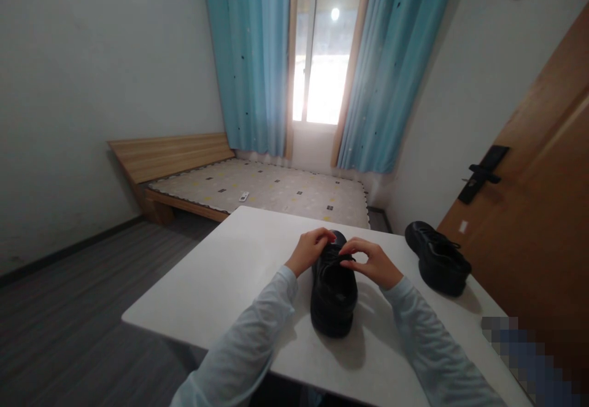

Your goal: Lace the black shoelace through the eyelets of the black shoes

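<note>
A black lace-up shoe (335, 309) rests on the white table (221, 284), its heel toward me and its toe pointing to the window. My left hand (311, 251) is at the left side of the lacing, fingers curled in a pinch; what lies between the fingertips is too small to tell. On the other side, my right hand (372, 262) has thumb and forefinger closed on the black shoelace (346, 258) near the shoe's opening. The matching black shoe (439, 259) stands untouched at the table's right edge.
Beyond the table is a bed (276, 189) with a patterned mattress and a small white remote (243, 197) on it. Blue curtains (253, 57) flank the window (329, 57). A wooden door (529, 210) is at the right. A blurred patch (529, 358) covers the lower right corner.
</note>
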`<state>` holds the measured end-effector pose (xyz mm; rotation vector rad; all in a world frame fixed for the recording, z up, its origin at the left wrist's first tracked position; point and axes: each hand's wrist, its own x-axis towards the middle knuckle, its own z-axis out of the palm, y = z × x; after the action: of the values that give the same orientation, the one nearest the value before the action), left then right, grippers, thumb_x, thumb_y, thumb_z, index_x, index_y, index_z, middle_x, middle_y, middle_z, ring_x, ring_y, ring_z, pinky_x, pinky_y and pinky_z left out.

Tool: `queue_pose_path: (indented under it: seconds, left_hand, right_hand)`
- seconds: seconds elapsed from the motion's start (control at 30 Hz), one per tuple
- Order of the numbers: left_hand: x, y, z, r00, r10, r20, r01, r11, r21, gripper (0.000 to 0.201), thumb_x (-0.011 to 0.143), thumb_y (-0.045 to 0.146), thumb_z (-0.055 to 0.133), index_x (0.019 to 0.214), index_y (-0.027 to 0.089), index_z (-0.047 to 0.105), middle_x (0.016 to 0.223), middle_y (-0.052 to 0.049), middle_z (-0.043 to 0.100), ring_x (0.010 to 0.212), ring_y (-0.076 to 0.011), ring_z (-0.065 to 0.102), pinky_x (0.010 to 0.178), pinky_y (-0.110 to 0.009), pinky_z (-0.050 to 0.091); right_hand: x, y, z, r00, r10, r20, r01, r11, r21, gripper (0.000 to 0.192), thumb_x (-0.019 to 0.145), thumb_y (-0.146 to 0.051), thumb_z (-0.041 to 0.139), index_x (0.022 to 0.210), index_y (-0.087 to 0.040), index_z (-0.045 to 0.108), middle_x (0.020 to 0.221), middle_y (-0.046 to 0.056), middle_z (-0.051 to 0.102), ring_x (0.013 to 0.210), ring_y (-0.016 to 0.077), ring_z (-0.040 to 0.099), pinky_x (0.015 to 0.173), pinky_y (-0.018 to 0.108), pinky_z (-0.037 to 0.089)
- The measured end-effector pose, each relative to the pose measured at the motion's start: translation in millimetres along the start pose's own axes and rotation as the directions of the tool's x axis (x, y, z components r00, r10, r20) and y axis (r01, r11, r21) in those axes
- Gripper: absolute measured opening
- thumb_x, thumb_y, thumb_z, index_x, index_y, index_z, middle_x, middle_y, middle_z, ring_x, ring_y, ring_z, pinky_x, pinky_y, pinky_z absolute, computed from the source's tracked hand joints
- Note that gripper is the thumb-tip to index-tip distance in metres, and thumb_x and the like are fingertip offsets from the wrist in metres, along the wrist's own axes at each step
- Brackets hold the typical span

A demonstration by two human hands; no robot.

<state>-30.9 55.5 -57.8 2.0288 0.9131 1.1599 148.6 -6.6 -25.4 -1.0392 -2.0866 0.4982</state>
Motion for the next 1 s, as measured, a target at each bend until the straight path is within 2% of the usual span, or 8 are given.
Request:
queue_pose_path:
  seconds: [0.2, 0.37, 0.6, 0.83, 1.0]
  left_hand:
    - [-0.9, 3.6, 0.3, 0.999, -0.016, 0.037, 0.016, 1.0, -0.019, 0.023, 0.081, 0.018, 0.042, 0.088, 0.017, 0.065, 0.088, -0.001, 0.069, 0.085, -0.0125, 0.063, 0.08, -0.023, 0.047]
    - [-1.1, 9.6, 0.3, 0.995, -0.01, 0.1, 0.018, 0.996, -0.084, 0.022, 0.082, 0.024, 0.045, 0.09, 0.016, 0.065, 0.092, -0.003, 0.069, 0.089, -0.0139, 0.062, 0.082, -0.023, 0.047]
    - [-0.2, 6.5, 0.2, 0.994, -0.017, 0.111, 0.013, 0.999, 0.041, 0.036, 0.087, 0.039, 0.039, 0.082, 0.017, 0.069, 0.082, 0.0, 0.069, 0.08, -0.0141, 0.06, 0.078, -0.023, 0.044]
    - [-0.4, 1.1, 1.4, 0.993, -0.02, 0.12, 0.02, 1.0, 0.003, 0.046, 0.089, 0.044, 0.033, 0.082, 0.017, 0.07, 0.086, -0.002, 0.07, 0.085, -0.0158, 0.062, 0.083, -0.025, 0.043]
    - [-0.4, -0.1, 1.3, 0.992, -0.025, 0.121, 0.025, 1.0, 0.008, 0.046, 0.089, 0.044, 0.033, 0.08, 0.017, 0.07, 0.085, -0.002, 0.07, 0.084, -0.0162, 0.062, 0.083, -0.025, 0.042]
  right_hand:
    - [-2.5, 8.5, 10.6, 0.99, 0.031, -0.138, -0.014, 0.992, 0.124, 0.013, 0.074, -0.031, 0.066, 0.072, -0.018, 0.067, 0.079, 0.005, 0.065, 0.079, 0.0174, 0.06, 0.076, 0.034, 0.048]
    - [-2.8, 12.7, 15.2, 0.977, 0.067, -0.2, -0.028, 0.981, 0.193, 0.013, 0.072, -0.032, 0.069, 0.068, -0.019, 0.067, 0.076, 0.004, 0.065, 0.076, 0.0181, 0.061, 0.074, 0.034, 0.048]
    - [-4.6, 12.2, 16.0, 0.97, 0.126, -0.21, -0.07, 0.964, 0.256, 0.014, 0.072, -0.031, 0.068, 0.065, -0.019, 0.067, 0.075, 0.005, 0.064, 0.076, 0.0178, 0.06, 0.069, 0.032, 0.048]
    - [-4.8, 17.5, 15.1, 0.953, 0.207, -0.22, -0.101, 0.904, 0.415, 0.017, 0.07, -0.034, 0.069, 0.067, -0.018, 0.065, 0.075, 0.004, 0.064, 0.07, 0.0152, 0.058, 0.06, 0.028, 0.048]
    - [-4.9, 19.0, 12.8, 0.942, 0.221, -0.253, -0.078, 0.877, 0.474, 0.018, 0.072, -0.034, 0.069, 0.067, -0.018, 0.063, 0.073, 0.003, 0.065, 0.073, 0.0156, 0.059, 0.069, 0.029, 0.049]
